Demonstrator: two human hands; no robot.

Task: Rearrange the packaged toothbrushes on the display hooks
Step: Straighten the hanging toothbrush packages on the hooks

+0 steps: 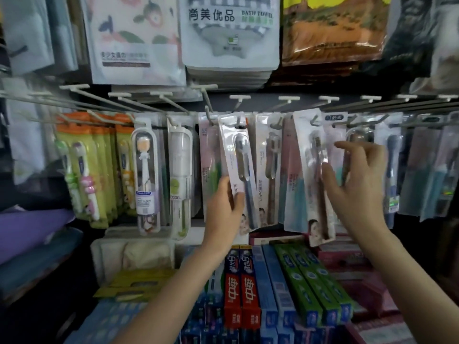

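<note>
Bath towel packs (229, 33) are cut off at the top edge; small print on the toothbrush packages (238, 170) is illegible through blur.

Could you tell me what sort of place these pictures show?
Most likely a shop's toiletries aisle: packaged toothbrushes hang on display hooks, boxed toothpaste is stacked below, and bagged bath towels hang above.
</note>
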